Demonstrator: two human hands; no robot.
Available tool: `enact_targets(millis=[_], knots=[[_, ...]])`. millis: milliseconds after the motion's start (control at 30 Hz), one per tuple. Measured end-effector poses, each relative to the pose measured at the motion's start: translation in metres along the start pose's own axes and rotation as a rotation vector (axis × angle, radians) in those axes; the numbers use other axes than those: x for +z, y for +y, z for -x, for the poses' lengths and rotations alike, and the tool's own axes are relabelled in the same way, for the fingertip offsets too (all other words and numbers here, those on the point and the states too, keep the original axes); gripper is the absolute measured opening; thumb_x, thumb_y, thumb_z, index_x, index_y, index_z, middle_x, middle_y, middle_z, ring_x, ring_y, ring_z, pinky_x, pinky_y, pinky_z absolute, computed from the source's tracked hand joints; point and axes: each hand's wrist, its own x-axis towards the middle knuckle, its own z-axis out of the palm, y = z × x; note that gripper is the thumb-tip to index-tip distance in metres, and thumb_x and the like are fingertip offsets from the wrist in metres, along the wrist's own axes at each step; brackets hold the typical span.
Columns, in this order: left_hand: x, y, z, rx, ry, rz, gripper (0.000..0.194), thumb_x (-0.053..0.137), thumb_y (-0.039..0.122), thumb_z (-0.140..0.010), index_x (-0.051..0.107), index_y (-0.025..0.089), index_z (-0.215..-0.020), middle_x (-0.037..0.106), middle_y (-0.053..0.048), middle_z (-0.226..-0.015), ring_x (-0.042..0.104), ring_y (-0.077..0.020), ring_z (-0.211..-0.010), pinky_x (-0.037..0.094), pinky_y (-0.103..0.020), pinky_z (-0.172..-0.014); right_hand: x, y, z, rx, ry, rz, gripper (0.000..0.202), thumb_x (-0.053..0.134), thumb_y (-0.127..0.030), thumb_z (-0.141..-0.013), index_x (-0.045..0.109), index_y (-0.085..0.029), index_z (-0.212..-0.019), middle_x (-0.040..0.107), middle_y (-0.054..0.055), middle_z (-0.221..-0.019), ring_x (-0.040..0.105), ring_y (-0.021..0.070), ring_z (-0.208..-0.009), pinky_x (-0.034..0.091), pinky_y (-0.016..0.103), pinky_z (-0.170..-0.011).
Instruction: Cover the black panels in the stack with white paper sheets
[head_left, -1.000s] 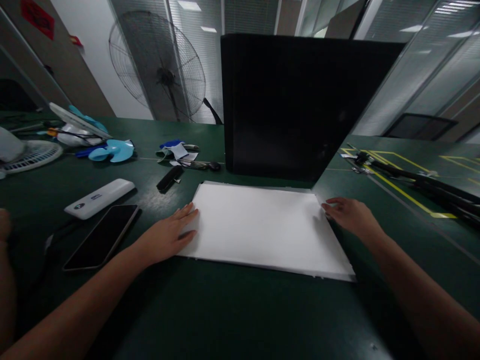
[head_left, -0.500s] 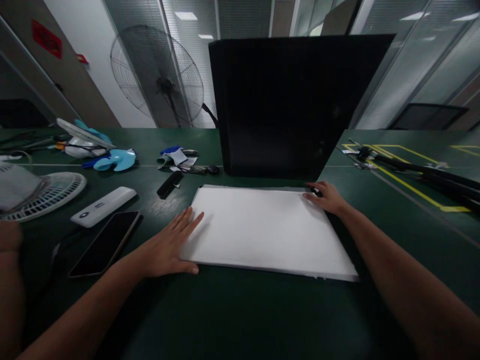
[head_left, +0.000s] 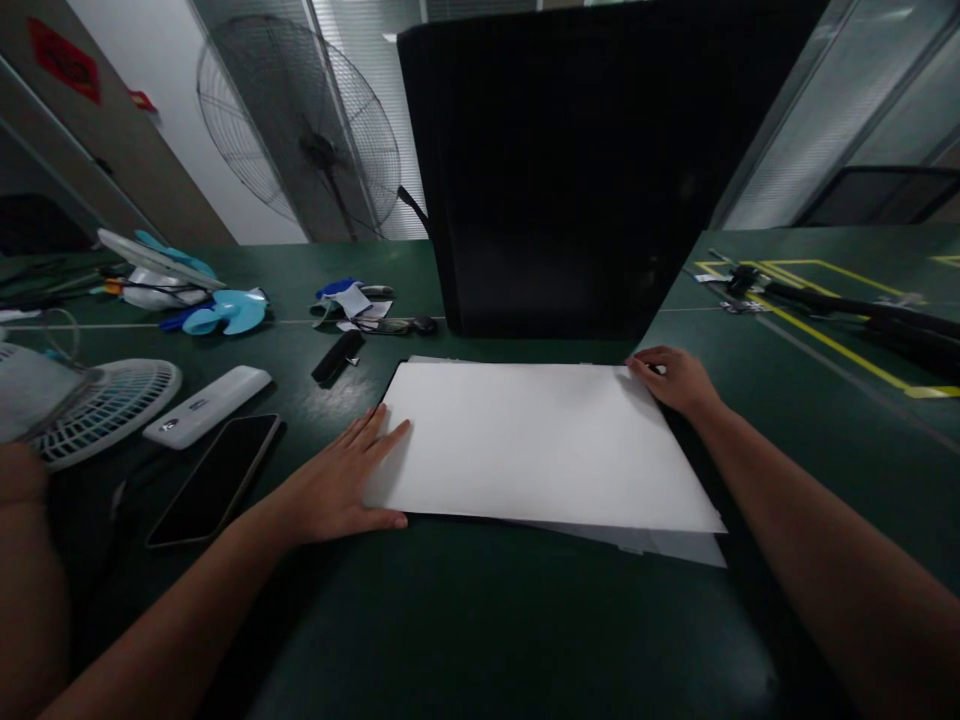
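A thin white sheet (head_left: 525, 440) lies flat in front of me, its right side raised a little. Below its front right edge shows a greyer translucent sheet (head_left: 686, 545). My left hand (head_left: 341, 490) rests on the white sheet's left edge, fingers spread and thumb at the front left corner. At the far right corner, my right hand (head_left: 675, 378) pinches the white sheet between thumb and fingertips. Just behind the sheets stands a large black panel (head_left: 562, 180), tilted upright; its top is cut off by the view.
Left of my hand lie a phone (head_left: 217, 482), a white power bank (head_left: 208, 407) and a small black object (head_left: 337, 360). Fan parts (head_left: 112, 410) and a blue fan blade (head_left: 229, 312) sit farther left. Another person's arm (head_left: 26, 570) is at the left edge. Black rods (head_left: 847, 305) lie right.
My right hand has closed on the far right corner and shifted slightly right. The white sheet's right side has lifted, exposing the greyer sheet beneath. My left hand stays in place.
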Motion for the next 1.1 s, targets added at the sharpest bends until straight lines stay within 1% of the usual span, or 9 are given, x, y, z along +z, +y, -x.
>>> enact_targets(millis=[133,233,367,433,500,600,667,800,1100], knots=[[0.003,-0.002,0.000,0.016,0.032,0.028,0.125,0.063,0.089,-0.072,0.012,0.024,-0.166,-0.001,-0.016,-0.171,0.006,-0.0450,-0.156,0.020,-0.062,-0.125,-0.005,-0.008,0.005,0.013,-0.049,-0.046,0.071,0.041,-0.070,-0.094,0.065,-0.017,-0.135,0.062,0.017,-0.133,0.063,0.0318,-0.114,0.053,0.049,-0.099],[0.004,-0.003,0.000,0.001,0.025,0.044,0.125,0.063,0.089,-0.072,0.011,0.025,-0.166,-0.004,-0.015,-0.171,0.006,-0.0461,-0.156,0.020,-0.063,-0.124,-0.019,-0.024,0.025,-0.046,-0.173,-0.067,0.078,0.048,-0.074,-0.089,0.057,-0.020,-0.145,0.043,0.015,-0.156,0.045,0.0363,-0.140,0.043,0.054,-0.114],[0.008,-0.005,-0.001,-0.009,0.033,0.064,0.126,0.063,0.090,-0.070,0.011,0.027,-0.166,-0.006,-0.013,-0.172,0.006,-0.0470,-0.156,0.019,-0.063,-0.125,-0.050,-0.064,0.090,-0.307,-0.481,-0.006,0.100,0.069,-0.078,-0.075,0.036,-0.037,-0.160,0.007,-0.002,-0.172,0.003,0.0395,-0.156,0.009,0.061,-0.127],[0.008,-0.006,-0.001,0.005,0.056,0.080,0.126,0.064,0.090,-0.069,0.012,0.028,-0.166,-0.002,-0.011,-0.173,0.007,-0.0475,-0.156,0.019,-0.063,-0.125,-0.061,-0.082,0.126,-0.438,-0.601,0.074,0.115,0.072,-0.080,-0.070,0.017,-0.043,-0.164,-0.001,-0.005,-0.171,-0.004,0.0411,-0.156,-0.003,0.065,-0.125],[0.008,-0.007,-0.002,0.017,0.065,0.097,0.126,0.064,0.089,-0.069,0.011,0.029,-0.166,0.000,-0.010,-0.173,0.007,-0.0474,-0.156,0.018,-0.065,-0.125,-0.068,-0.089,0.153,-0.467,-0.620,0.120,0.120,0.073,-0.081,-0.067,0.011,-0.047,-0.164,-0.001,-0.005,-0.171,-0.003,0.0439,-0.155,-0.006,0.069,-0.123],[0.007,-0.008,-0.004,0.022,0.056,0.112,0.127,0.066,0.089,-0.068,0.009,0.031,-0.166,-0.001,-0.009,-0.173,0.005,-0.0471,-0.156,0.017,-0.067,-0.124,-0.070,-0.078,0.171,-0.404,-0.532,0.160,0.111,0.073,-0.077,-0.070,0.015,-0.051,-0.162,0.005,-0.006,-0.170,0.003,0.0467,-0.154,-0.001,0.075,-0.122],[0.007,-0.009,-0.006,0.029,0.051,0.108,0.129,0.067,0.089,-0.066,0.008,0.033,-0.166,-0.003,-0.008,-0.173,0.003,-0.0476,-0.156,0.016,-0.069,-0.124,-0.069,-0.063,0.170,-0.349,-0.505,0.161,0.104,0.072,-0.073,-0.073,0.020,-0.053,-0.160,0.007,-0.007,-0.170,0.010,0.0477,-0.153,0.009,0.078,-0.120],[0.009,-0.015,-0.007,0.067,0.070,0.089,0.129,0.067,0.088,-0.067,0.005,0.033,-0.166,-0.006,-0.008,-0.173,0.004,-0.0492,-0.155,0.017,-0.071,-0.123,-0.069,-0.043,0.162,-0.289,-0.593,0.105,0.091,0.073,-0.068,-0.077,0.031,-0.055,-0.156,0.007,-0.010,-0.170,0.017,0.0477,-0.152,0.030,0.076,-0.115],[0.008,-0.022,-0.007,0.096,0.051,0.137,0.127,0.068,0.086,-0.069,0.003,0.035,-0.166,-0.012,-0.005,-0.173,0.000,-0.0472,-0.157,0.011,-0.069,-0.125,-0.073,-0.023,0.161,-0.330,-0.609,0.043,0.081,0.076,-0.060,-0.078,0.042,-0.056,-0.151,0.019,-0.011,-0.167,0.019,0.0429,-0.152,0.037,0.068,-0.118]])
